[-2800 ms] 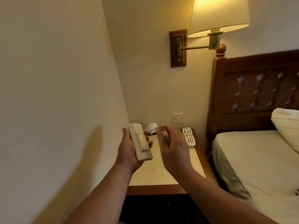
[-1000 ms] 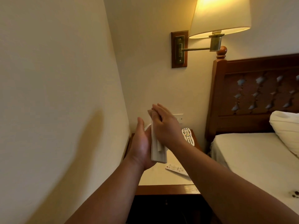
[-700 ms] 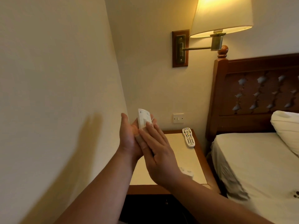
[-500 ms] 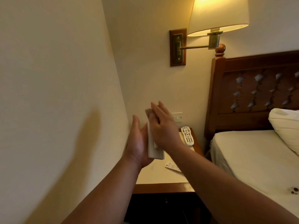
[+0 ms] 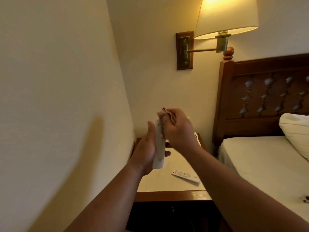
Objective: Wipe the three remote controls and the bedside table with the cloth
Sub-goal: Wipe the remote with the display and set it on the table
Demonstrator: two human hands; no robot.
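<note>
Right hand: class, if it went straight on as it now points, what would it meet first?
Probably the remote held by the left hand: the right hand, gripping the cloth, points leftward at it and seems to touch it, though depth is unclear.

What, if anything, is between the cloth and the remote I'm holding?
Nothing visible. The right hand holds the cloth right at the top end of the white remote, which the left hand grips upright above the bedside table.
</note>
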